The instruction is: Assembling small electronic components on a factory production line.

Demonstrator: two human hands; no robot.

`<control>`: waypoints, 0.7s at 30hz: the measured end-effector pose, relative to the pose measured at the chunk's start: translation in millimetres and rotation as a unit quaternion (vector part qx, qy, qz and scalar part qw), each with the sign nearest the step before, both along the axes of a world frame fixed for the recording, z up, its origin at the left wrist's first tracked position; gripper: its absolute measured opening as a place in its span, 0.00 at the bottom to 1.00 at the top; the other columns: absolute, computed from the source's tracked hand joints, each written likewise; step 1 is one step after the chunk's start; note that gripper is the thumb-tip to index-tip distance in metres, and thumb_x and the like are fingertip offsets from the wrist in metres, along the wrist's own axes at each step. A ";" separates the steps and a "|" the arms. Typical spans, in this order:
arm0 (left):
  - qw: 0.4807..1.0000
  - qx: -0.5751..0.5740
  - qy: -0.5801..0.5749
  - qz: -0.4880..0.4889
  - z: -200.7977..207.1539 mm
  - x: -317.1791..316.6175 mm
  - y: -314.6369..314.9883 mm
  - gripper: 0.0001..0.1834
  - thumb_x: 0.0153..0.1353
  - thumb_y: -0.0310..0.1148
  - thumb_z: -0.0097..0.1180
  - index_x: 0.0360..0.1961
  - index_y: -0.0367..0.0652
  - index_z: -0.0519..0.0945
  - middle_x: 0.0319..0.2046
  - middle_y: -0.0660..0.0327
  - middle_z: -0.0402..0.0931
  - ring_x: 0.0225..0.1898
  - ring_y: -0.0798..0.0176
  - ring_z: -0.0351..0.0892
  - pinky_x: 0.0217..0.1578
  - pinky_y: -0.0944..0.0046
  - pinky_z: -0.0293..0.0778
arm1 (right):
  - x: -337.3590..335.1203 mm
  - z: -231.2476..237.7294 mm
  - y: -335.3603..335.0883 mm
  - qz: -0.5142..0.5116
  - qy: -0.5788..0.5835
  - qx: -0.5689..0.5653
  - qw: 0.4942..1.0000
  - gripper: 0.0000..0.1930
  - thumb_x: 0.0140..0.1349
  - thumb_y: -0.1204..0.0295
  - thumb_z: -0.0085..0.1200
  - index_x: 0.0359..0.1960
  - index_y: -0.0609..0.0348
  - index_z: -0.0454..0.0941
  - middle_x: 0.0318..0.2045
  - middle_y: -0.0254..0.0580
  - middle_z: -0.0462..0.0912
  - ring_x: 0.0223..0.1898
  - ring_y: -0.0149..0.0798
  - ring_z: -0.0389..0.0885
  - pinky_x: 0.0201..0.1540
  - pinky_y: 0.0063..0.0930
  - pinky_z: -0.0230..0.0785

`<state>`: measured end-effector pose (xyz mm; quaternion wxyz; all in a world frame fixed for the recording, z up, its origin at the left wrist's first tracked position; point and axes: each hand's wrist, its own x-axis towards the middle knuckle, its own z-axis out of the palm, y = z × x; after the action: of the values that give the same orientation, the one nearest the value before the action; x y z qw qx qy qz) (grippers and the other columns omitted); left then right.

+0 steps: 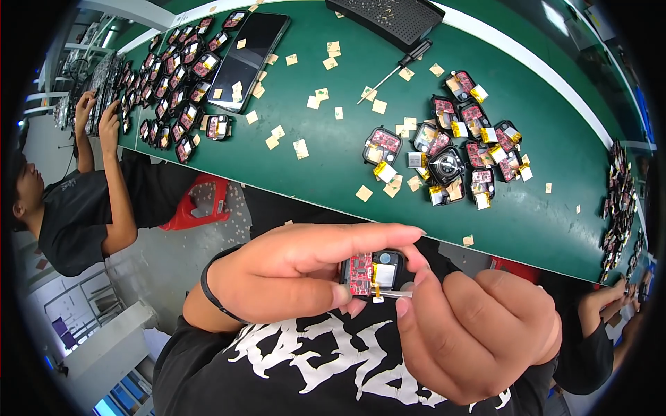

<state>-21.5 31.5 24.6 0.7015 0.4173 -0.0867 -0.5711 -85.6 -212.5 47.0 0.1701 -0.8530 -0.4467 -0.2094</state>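
My left hand is closed around a small black watch-like case in front of my chest. Inside it a red circuit board and a silver battery show, and a short yellow ribbon with a white end hangs at the near edge. My right hand pinches a thin metal tool, its tip by the ribbon. Fingers hide the rest of the tool, so its kind is unclear. My right fingertips are close to the case's right side.
On the green table several open cases cluster at right, with more at far left beside a black phone. Beige square pads lie scattered near a screwdriver and black tray. Co-workers sit either side.
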 end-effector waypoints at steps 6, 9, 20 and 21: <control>0.993 -0.022 -0.104 -0.054 -3.1 6.1 3.8 0.37 0.65 0.26 0.48 0.74 0.26 0.57 0.66 0.39 0.68 0.62 0.52 0.75 0.46 0.66 0.81 | 4.0 -13.2 -0.3 -0.005 -0.076 0.009 0.997 0.05 0.57 0.77 0.60 0.35 0.63 0.84 0.36 0.46 0.83 0.35 0.41 0.81 0.32 0.28 0.73; 0.990 -0.034 -0.128 -0.040 -3.7 4.4 5.1 0.36 0.66 0.27 0.48 0.74 0.26 0.57 0.66 0.38 0.67 0.64 0.50 0.74 0.46 0.66 0.82 | 7.9 10.9 -2.3 -0.024 -0.034 0.042 0.998 0.03 0.54 0.79 0.61 0.30 0.66 0.83 0.30 0.42 0.83 0.29 0.36 0.80 0.27 0.22 0.71; 0.977 -0.023 -0.191 -0.095 -3.3 9.9 7.4 0.34 0.68 0.26 0.47 0.73 0.25 0.57 0.66 0.35 0.68 0.68 0.40 0.70 0.65 0.53 0.68 | -15.4 22.3 4.1 -0.106 0.101 -0.028 0.989 0.10 0.44 0.77 0.64 0.31 0.59 0.83 0.31 0.40 0.85 0.26 0.35 0.81 0.23 0.25 0.64; 0.975 -0.021 -0.199 -0.101 -2.9 10.0 7.1 0.34 0.67 0.25 0.47 0.73 0.24 0.57 0.66 0.35 0.68 0.68 0.40 0.70 0.67 0.52 0.65 | -10.0 24.8 -1.5 -0.070 0.101 -0.024 0.992 0.08 0.49 0.78 0.62 0.32 0.64 0.83 0.31 0.43 0.85 0.28 0.36 0.82 0.25 0.23 0.68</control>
<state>-11.4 38.7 21.7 0.6176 0.4963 -0.2784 -0.5429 -95.6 -214.1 71.8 0.1782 -0.9029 -0.3714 -0.1229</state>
